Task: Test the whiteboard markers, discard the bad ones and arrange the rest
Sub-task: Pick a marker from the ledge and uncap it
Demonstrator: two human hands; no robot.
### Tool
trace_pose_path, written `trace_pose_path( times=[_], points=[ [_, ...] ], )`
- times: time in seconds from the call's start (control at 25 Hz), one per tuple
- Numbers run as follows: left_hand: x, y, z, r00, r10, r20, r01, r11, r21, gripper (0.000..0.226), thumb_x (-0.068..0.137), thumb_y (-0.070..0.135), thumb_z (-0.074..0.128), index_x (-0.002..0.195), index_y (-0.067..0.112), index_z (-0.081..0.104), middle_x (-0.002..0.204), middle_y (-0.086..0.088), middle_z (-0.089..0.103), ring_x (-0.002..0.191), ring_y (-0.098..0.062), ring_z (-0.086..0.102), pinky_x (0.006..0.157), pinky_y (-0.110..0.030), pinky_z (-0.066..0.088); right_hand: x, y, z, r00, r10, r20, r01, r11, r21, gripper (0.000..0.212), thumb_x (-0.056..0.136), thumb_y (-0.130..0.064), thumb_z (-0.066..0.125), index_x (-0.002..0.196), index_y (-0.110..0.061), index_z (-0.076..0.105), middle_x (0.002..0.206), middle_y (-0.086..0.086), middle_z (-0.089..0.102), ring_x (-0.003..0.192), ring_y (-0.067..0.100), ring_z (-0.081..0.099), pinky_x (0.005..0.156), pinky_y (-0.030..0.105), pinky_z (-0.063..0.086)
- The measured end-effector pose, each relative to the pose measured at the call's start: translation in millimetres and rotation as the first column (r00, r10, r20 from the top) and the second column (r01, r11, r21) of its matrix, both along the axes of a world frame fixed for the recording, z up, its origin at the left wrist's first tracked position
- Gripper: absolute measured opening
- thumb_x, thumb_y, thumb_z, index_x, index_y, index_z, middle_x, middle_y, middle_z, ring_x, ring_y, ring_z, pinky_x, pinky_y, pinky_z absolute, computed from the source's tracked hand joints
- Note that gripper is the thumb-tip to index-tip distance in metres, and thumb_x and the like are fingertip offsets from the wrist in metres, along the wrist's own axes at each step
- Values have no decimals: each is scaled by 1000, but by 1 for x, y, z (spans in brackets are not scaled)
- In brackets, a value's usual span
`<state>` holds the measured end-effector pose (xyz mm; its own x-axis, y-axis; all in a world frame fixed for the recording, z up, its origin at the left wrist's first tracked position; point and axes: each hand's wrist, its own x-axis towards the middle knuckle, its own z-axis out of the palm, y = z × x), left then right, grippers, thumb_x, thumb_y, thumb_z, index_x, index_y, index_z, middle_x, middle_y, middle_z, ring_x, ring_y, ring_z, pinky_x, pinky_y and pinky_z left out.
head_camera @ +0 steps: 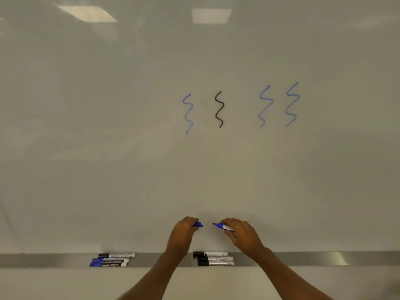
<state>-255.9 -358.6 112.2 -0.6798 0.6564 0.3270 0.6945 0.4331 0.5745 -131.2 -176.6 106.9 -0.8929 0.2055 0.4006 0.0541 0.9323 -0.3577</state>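
Note:
My right hand [242, 233] grips an uncapped blue marker [223, 226], its tip pointing left. A short gap away, my left hand [184, 232] pinches the marker's blue cap [198, 224]. Both hands hover in front of the whiteboard [108, 126], just above its metal tray [303, 258]. The board bears three blue squiggles [187, 113] and one black squiggle [219, 109]. On the tray, three capped markers, one black and two blue [110, 259], lie at the left. Three black-capped markers [213, 258] lie in the middle, below my hands.
The tray runs the full width of the board's lower edge. Ceiling lights reflect off the glossy board at the top.

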Motion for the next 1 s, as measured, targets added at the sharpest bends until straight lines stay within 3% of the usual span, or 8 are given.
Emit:
trace_pose_path(
  times=[0.2, 0.6, 0.84, 1.0],
  points=[
    [15, 17, -8, 1000, -4, 14, 5, 996, -86, 33, 96, 16, 49, 128, 6, 54, 125, -9, 59, 114, -18, 55, 87, -9, 31, 6, 8, -8, 996, 74, 49, -75, 997, 23, 29, 92, -24, 54, 120, -18, 63, 109, 0, 68, 91, 16, 64, 77, 20, 46],
    [34, 59, -20, 998, -50, -39, 44, 990, -132, 29, 95, 16, 53, 122, 8, 60, 116, -11, 65, 105, -21, 60, 92, -25, 44, 3, 36, -13, 981, 135, 138, -143, 989, 50, 33, 97, -22, 49, 128, -17, 56, 116, 3, 62, 101, 17, 58, 81, 17, 38],
    [36, 82, -22, 998, -42, -40, 33, 980, -195, 29, 95, 20, 52, 119, 7, 62, 114, -12, 66, 102, -21, 61, 90, -22, 42, -4, 58, -17, 958, 174, 227, -186, 982, 34, 34, 98, -21, 47, 131, -12, 54, 120, 10, 61, 108, 21, 55, 92, 26, 41],
    [38, 93, -28, 997, -21, -72, 3, 970, -244, 29, 96, 21, 51, 118, 7, 62, 113, -11, 67, 102, -21, 62, 90, -23, 42, -5, 63, -21, 955, 210, 209, -205, 978, -44, 30, 98, -19, 48, 124, -9, 59, 112, 13, 65, 100, 24, 59, 85, 23, 40]
  ],
)
